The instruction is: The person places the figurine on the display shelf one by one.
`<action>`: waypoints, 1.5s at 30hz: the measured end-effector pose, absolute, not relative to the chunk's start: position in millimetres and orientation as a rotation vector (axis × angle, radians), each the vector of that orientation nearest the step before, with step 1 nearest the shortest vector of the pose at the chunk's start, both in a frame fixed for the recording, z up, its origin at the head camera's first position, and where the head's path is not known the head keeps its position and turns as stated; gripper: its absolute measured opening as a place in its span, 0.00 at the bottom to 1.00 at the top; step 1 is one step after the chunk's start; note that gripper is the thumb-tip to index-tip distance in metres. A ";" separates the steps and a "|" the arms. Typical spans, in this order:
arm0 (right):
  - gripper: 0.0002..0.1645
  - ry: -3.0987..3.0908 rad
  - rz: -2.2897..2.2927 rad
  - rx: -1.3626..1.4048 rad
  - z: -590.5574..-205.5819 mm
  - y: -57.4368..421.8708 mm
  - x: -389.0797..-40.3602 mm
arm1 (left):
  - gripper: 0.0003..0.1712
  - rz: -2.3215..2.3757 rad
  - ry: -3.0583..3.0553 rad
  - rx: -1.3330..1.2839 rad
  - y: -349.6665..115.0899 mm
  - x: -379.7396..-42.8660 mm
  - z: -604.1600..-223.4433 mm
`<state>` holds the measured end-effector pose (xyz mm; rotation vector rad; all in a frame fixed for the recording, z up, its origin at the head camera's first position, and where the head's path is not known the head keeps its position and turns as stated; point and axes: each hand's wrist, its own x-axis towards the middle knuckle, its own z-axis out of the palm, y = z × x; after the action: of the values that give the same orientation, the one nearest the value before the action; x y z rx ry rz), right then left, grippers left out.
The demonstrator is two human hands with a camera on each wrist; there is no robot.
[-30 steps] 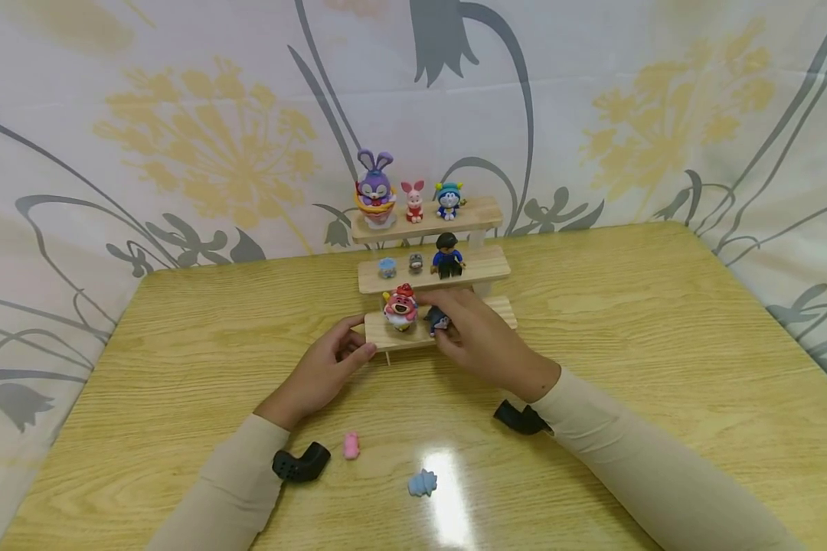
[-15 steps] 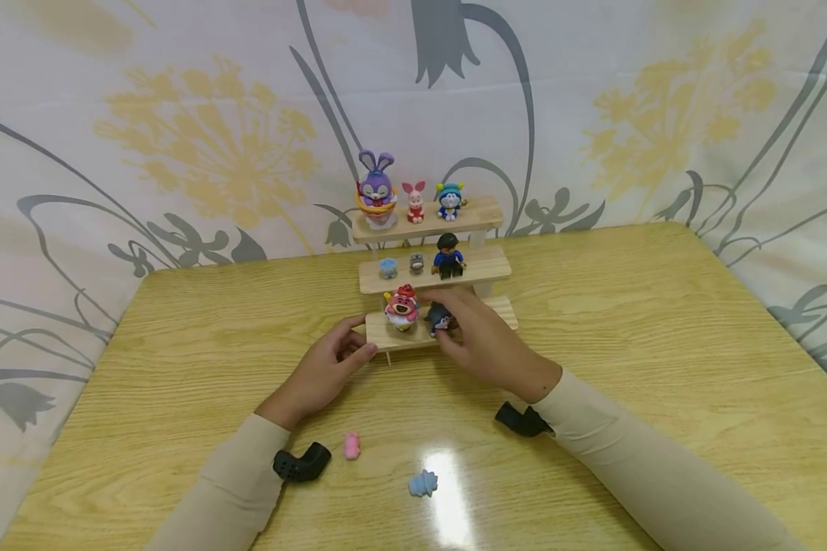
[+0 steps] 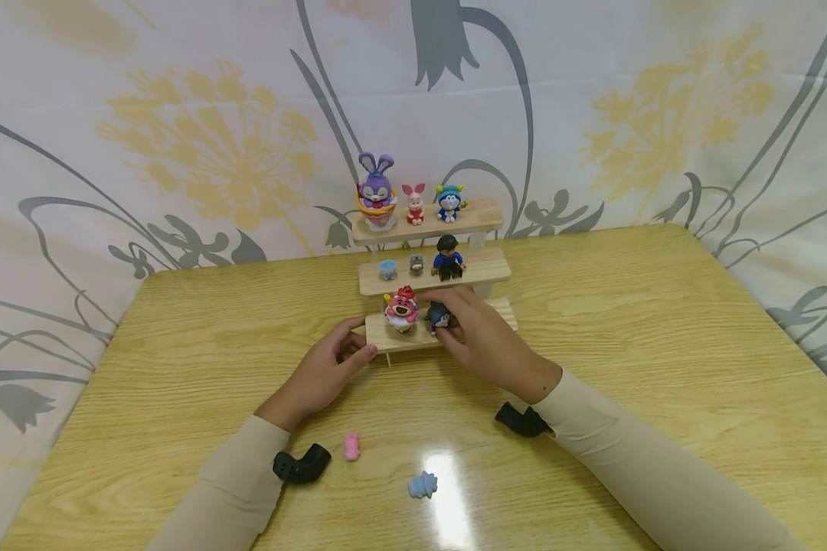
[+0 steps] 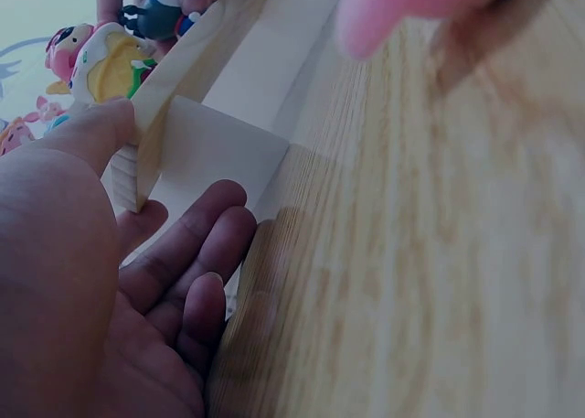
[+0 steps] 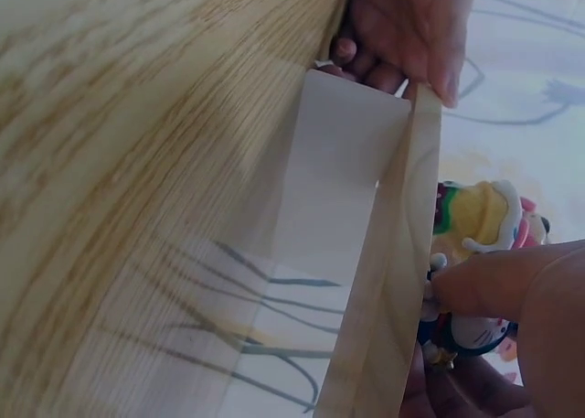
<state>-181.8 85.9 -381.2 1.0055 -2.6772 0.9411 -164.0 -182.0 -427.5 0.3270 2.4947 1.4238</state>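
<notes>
A three-tier wooden display shelf [image 3: 386, 334] stands at the back of the table. My left hand [image 3: 320, 373] grips the left end of its bottom tier, thumb at the front edge and other fingers loosely curled below, as the left wrist view shows. On that tier my right hand [image 3: 492, 340] pinches a dark blue figurine [image 3: 438, 317] between thumb and fingers; the hand hides part of it. Just left of it stands a pink bear figurine [image 3: 402, 310] with a red top. In the right wrist view the held figurine [image 5: 475, 334] touches the board.
The top tier bears a purple rabbit figurine [image 3: 377, 191], a pink piglet [image 3: 415, 205] and a blue figurine [image 3: 449, 203]. Two tiny figurines and a seated toy man [image 3: 448, 258] occupy the middle tier. A pink toy [image 3: 351, 447] and a light blue toy [image 3: 423, 484] lie in front.
Almost nothing moves. Both hands keep their places on the shelf and the dark blue figurine; my right fingers shift only very slightly around the figurine.
</notes>
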 end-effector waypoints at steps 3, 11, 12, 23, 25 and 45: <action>0.31 -2.685 0.951 1.006 -381.2 86.4 -181.8 | 0.36 1.430 2.497 0.330 -181.5 -163.9 -427.5; 0.32 -2.711 1.020 0.999 -377.3 91.5 -182.1 | 0.36 1.432 2.497 0.332 -180.3 -163.2 -426.7; 0.31 -2.700 1.015 0.993 -376.3 92.5 -181.7 | 0.36 1.432 2.498 0.333 -180.1 -163.2 -426.7; 0.19 -2.478 1.026 1.063 -365.8 88.0 -159.9 | 0.36 1.432 2.496 0.320 -181.7 -162.9 -425.6; 0.17 -2.456 1.016 1.088 -364.2 85.8 -154.5 | 0.36 1.434 2.492 0.320 -181.5 -163.0 -425.6; 0.09 -2.643 0.863 1.752 -373.3 78.7 -118.1 | 0.36 1.442 2.489 0.342 -181.1 -162.9 -425.8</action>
<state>-118.1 78.7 -373.3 1.7520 -2.6431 0.8630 -162.9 -181.1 -425.8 0.3422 2.4894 1.4419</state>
